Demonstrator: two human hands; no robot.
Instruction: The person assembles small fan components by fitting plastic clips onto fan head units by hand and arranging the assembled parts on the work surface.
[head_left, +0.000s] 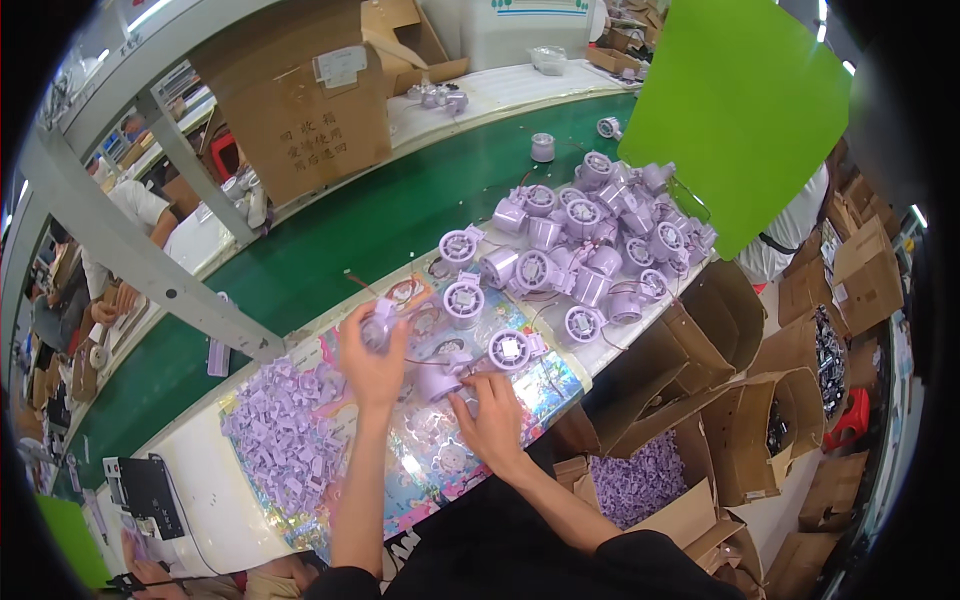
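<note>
Two hands at frame centre: left hand [372, 345] grips a lilac housing [381, 322]; right hand [490, 412] clasps another [437, 378], just right.

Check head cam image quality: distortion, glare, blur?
Head view: strong fisheye, so the green conveyor belt and grey frame post bow, with black vignette at the corners; glare streaks on the glossy cartoon mat; both hands, left and right, slightly soft; a flat green patch masks the upper right.
</note>
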